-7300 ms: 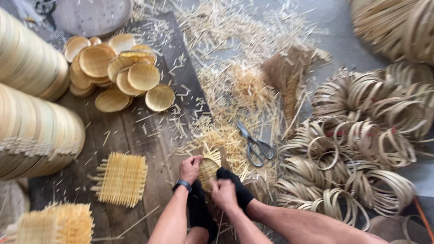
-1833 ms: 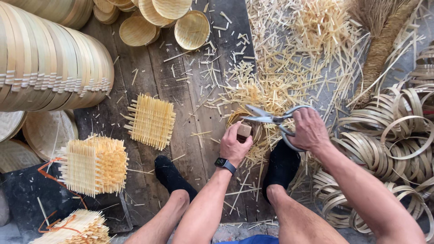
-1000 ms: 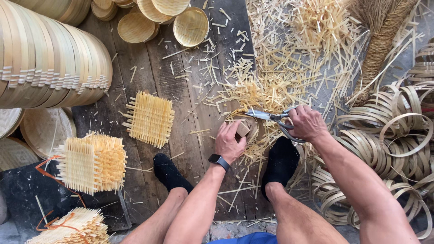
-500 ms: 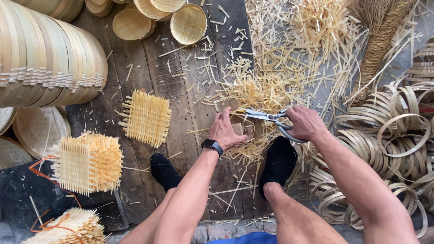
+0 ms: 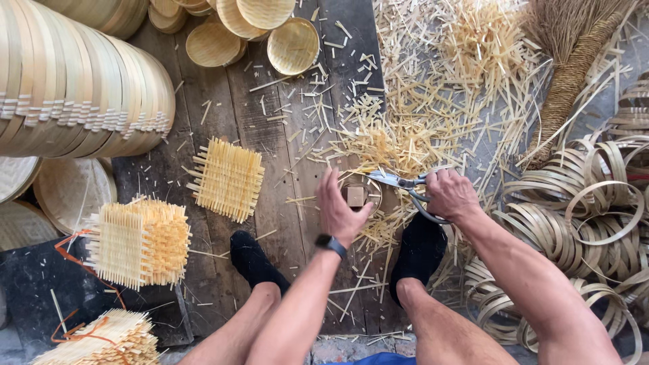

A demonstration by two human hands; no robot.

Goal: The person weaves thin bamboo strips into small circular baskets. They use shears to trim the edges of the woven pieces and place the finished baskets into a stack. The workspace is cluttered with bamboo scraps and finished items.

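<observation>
Scissors (image 5: 404, 186) in right hand (image 5: 451, 195), over strip-littered plank floor (image 5: 270, 149)

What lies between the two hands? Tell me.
In the head view, between the left hand and the right hand lie the scissors' blades, a small wooden block and loose bamboo trimmings.

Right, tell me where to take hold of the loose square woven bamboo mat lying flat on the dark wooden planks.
Judging by its pose, grip the square woven bamboo mat by one fringed edge, coming from above on its right side. It lies flat on the wooden planks, so only the protruding strip ends give fingers purchase, and that side faces the left hand.
</observation>
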